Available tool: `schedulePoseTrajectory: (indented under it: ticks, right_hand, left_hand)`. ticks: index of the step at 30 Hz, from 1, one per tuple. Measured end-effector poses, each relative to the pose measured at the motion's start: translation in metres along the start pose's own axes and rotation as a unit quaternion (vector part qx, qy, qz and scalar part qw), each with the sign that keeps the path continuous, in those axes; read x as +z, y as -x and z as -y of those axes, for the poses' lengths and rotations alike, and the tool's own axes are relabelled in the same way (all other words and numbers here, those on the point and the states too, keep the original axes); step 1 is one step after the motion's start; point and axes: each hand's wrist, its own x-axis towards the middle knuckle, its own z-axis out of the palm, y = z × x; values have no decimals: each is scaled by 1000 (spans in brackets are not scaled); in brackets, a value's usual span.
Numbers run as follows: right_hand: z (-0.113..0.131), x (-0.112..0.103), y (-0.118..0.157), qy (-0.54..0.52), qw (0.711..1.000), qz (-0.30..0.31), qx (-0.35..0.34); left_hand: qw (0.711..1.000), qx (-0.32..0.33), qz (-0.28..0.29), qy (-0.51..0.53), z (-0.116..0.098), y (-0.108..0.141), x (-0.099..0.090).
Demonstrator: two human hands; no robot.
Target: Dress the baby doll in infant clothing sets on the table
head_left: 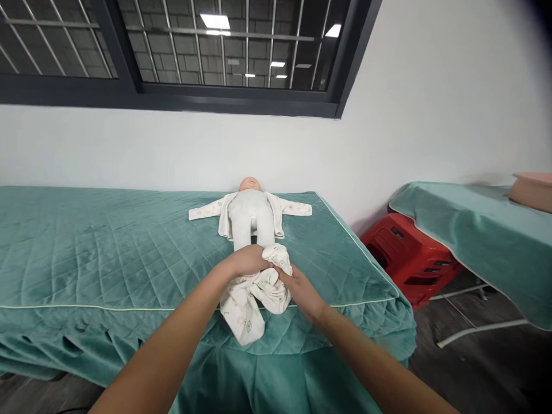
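A baby doll [252,210] lies on its back on the green bed, head toward the wall and legs toward me. Its arms are in the sleeves of a white printed jacket [296,207], which is spread open at the front. Bunched white patterned baby pants [244,313] hang at the doll's feet, over the bed's near edge. My left hand [250,260] is closed on the pants at the doll's lower leg. My right hand [297,287] grips the gathered cloth from the right side. The doll's feet are hidden by the cloth and my hands.
The quilted green bedspread [107,247] reaches the white wall below a barred window [233,52]. To the right, a red plastic stool [409,259] stands under a green-covered table [470,224]. A pinkish basin [532,192] rests on that table.
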Motion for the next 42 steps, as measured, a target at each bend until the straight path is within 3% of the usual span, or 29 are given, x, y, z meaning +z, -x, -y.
schedulePoseTrajectory:
  ticks: [4,7,11,15,20,22,26,33,35,38,42]
  right_hand:
    - [-1,6,2,-116,992,-46,-5]
    - [0,5,-1,-139,988,-65,-12]
    - [2,-1,-11,-167,982,-72,-55]
    - [3,-9,-29,-125,984,-93,-87]
    - [-5,-20,-52,-70,984,-117,-118]
    - [-8,-26,-61,-67,981,-123,-132]
    - [-9,-36,-77,-47,981,-131,-135]
    - [-3,-48,-120,18,963,-209,-170]
    - [-3,-48,-128,26,961,-218,-168]
    - [-2,-46,-129,58,959,-234,-151]
    - [4,-38,-117,107,953,-242,-150]
  left_hand:
    - [999,17,2,48,-1,6,-5]
    - [994,-18,32,102,2,10,-11]
    - [940,-43,59,332,14,10,-13]
    - [900,-39,3,435,23,0,-7]
    - [921,-23,-43,386,19,-18,-14]
    - [942,-6,-53,331,17,-26,-23]
    - [976,41,-127,171,15,-46,-39]
    - [976,102,-189,36,16,-85,-43]
    - [976,103,-189,44,21,-90,-45]
    - [977,110,-128,130,41,-90,-52]
    - [948,117,-78,287,73,-87,-62]
